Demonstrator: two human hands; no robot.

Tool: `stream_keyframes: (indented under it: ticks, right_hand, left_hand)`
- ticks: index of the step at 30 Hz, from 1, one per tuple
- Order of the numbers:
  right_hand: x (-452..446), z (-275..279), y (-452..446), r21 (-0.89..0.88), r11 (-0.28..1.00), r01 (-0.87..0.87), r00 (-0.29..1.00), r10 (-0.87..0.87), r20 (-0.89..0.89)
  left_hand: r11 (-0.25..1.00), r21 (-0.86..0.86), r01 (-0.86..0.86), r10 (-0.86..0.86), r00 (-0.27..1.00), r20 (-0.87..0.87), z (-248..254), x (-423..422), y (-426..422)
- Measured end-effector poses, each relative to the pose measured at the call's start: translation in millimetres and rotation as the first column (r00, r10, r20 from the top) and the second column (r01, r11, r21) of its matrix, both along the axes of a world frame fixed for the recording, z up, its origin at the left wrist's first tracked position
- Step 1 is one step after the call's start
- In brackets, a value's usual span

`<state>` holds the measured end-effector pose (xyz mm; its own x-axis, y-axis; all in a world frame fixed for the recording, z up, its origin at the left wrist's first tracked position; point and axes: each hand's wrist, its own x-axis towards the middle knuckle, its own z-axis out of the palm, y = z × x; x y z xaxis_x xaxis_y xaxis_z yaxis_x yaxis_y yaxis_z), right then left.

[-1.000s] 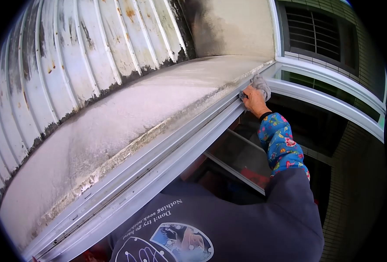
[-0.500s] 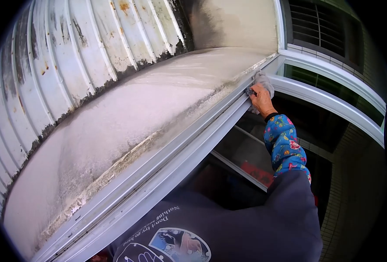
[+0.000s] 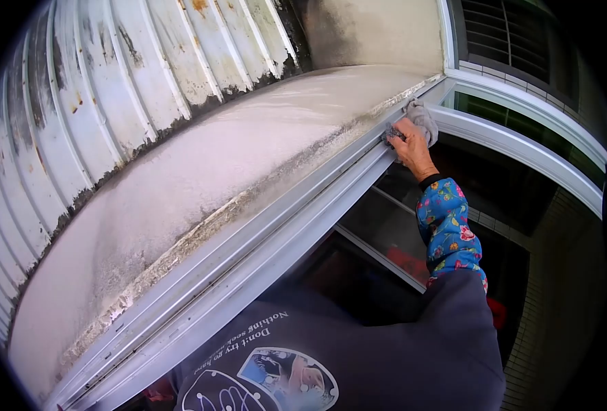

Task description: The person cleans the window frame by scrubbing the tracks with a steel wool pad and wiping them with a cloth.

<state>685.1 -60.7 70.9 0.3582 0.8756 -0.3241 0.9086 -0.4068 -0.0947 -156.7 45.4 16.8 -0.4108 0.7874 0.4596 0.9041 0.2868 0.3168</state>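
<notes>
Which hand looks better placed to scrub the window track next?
Likely the right hand: it holds the dark scourer and grey cloth at the window track's far end, while no left hand is clearly visible.

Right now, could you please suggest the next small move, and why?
I would probably draw the grey cloth in the right hand along the window track toward the picture's lower left, since dark specks show in the track there.

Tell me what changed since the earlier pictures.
The view shifted slightly, so the window frame's far corner sits higher; any slide of the right hand along the track is too slight to tell. Nothing was let go: the hand still grips the grey cloth near the corner.
</notes>
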Motion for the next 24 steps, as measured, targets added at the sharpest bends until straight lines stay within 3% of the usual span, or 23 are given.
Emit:
stream_keyframes:
  ticks: [1, 2, 4, 5, 8, 11, 15, 19, 20, 22, 24]
  right_hand:
    - [11, -6, -6, 0.045, 0.999, -0.011, 1.0, 0.011, -0.005]
    - [9, -3, -4, 0.013, 0.99, 0.139, 0.989, -0.138, -0.052]
    - [3, 9, -6, -0.071, 0.905, 0.42, 0.896, -0.426, -0.128]
    - [1, 15, -10, -0.021, 0.865, 0.502, 0.839, -0.492, -0.232]
    - [-7, 31, -21, 0.058, 0.751, 0.658, 0.669, -0.548, -0.502]
    - [-24, 40, -28, 0.026, 0.637, 0.77, 0.479, -0.551, -0.683]
    - [-28, 39, -35, -0.043, 0.681, 0.731, 0.488, -0.565, -0.665]
    - [-20, 31, -38, -0.005, 0.737, 0.675, 0.594, -0.547, -0.59]
    - [-20, 27, -37, 0.023, 0.779, 0.627, 0.675, -0.528, -0.515]
    - [-21, 23, -35, 0.058, 0.854, 0.516, 0.814, -0.468, -0.345]
    - [-25, 24, -32, 0.055, 0.871, 0.488, 0.849, -0.46, -0.259]
  left_hand:
    - [0.999, -0.01, -0.046, 0.046, 0.998, 0.031, 3, 15, 4]
    - [0.993, 0.02, -0.119, 0.116, 0.985, 0.131, 3, 24, 5]
    - [0.995, 0.092, -0.037, 0.023, 0.989, 0.149, -4, 16, 6]
    - [0.991, 0.13, -0.003, -0.017, 0.988, 0.151, -4, 15, 5]
    - [0.994, 0.088, 0.059, -0.063, 0.997, 0.048, 17, 56, 8]
    - [0.973, 0.219, 0.066, -0.118, 0.965, 0.232, -12, 6, 0]
    - [0.991, 0.045, -0.129, 0.076, 0.795, 0.601, -33, -21, -14]
    - [0.99, 0.141, 0.027, -0.074, 0.939, 0.336, -47, -41, -14]
    - [0.991, 0.104, -0.082, 0.018, 0.862, 0.507, -30, -14, -15]
    - [0.992, 0.1, -0.079, 0.02, 0.87, 0.492, -28, -12, -13]
    - [0.991, 0.113, -0.076, 0.014, 0.885, 0.466, -27, -7, -12]
